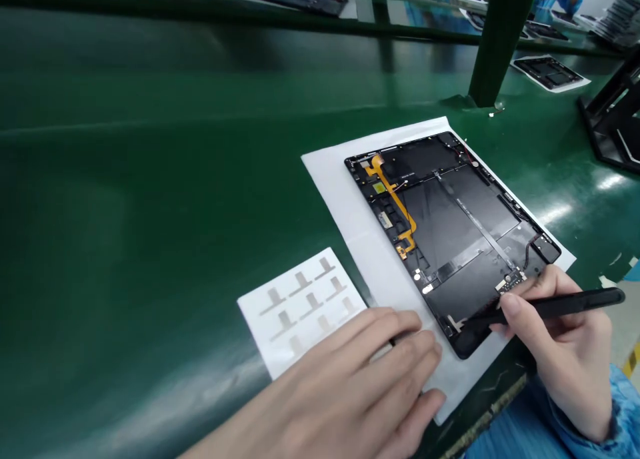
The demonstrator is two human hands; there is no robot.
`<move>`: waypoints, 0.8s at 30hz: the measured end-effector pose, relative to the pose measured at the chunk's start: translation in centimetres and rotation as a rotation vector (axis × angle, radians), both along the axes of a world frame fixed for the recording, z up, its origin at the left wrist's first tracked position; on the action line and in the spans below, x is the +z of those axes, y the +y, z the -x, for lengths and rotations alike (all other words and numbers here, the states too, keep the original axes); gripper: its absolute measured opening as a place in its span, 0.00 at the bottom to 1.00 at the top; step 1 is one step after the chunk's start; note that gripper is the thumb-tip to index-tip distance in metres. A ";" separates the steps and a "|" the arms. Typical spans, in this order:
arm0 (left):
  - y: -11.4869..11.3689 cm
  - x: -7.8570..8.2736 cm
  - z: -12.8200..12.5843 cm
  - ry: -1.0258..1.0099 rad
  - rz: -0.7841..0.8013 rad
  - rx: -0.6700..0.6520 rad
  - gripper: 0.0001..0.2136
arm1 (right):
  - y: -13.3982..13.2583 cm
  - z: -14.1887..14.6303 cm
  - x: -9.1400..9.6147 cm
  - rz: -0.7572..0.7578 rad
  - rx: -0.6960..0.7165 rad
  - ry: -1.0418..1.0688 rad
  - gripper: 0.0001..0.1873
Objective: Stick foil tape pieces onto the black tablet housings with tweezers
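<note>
**Tablet housing (450, 245), orange flex cable (395, 202) inside.**
Black tool (565, 304) grasped by right fingers (513, 309); left fingers (395, 332) released, flat on white sheet (360, 245).

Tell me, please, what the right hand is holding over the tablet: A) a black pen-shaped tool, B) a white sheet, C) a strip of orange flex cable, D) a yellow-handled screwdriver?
A: the right hand pinches the black pen-shaped tool, its tip over the tablet's lower corner.

Green anti-static bench mat (150, 179): white paper sheet (350, 212) right of centre, label sheet (300, 312) just beside it near front edge, black stand (613, 119) at far right.
</note>
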State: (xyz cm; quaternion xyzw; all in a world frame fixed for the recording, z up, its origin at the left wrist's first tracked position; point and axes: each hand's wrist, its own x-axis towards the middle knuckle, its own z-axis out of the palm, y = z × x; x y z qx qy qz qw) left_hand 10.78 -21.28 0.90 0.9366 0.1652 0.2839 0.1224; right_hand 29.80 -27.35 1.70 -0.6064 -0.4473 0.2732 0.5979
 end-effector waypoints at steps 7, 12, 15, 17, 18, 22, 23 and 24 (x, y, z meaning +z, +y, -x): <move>0.5 0.5 -0.6 -0.042 -0.007 0.018 0.16 | -0.1 0.2 -0.1 -0.050 0.057 -0.026 0.11; 0.4 0.4 -0.6 -0.052 0.016 0.021 0.17 | -0.2 0.4 0.1 -0.027 0.062 -0.018 0.12; 0.4 0.5 -0.6 -0.049 0.000 0.024 0.18 | -0.3 0.6 0.3 0.009 0.040 -0.013 0.12; 0.4 0.6 -0.7 -0.052 -0.006 0.017 0.19 | -0.4 0.6 0.4 0.022 0.027 -0.016 0.12; 0.4 0.7 -0.7 -0.055 -0.007 0.013 0.19 | -0.4 0.6 0.5 0.025 0.021 -0.019 0.12; 0.4 0.8 -0.9 -0.045 -0.031 0.006 0.19 | -0.4 0.5 0.4 0.040 0.002 -0.034 0.13; 0.4 0.8 -0.9 -0.043 -0.041 0.008 0.19 | -0.4 0.5 0.4 0.042 0.000 -0.037 0.13; 0.4 0.7 -0.8 -0.044 -0.044 0.010 0.18 | -0.4 0.5 0.4 0.042 -0.001 -0.037 0.13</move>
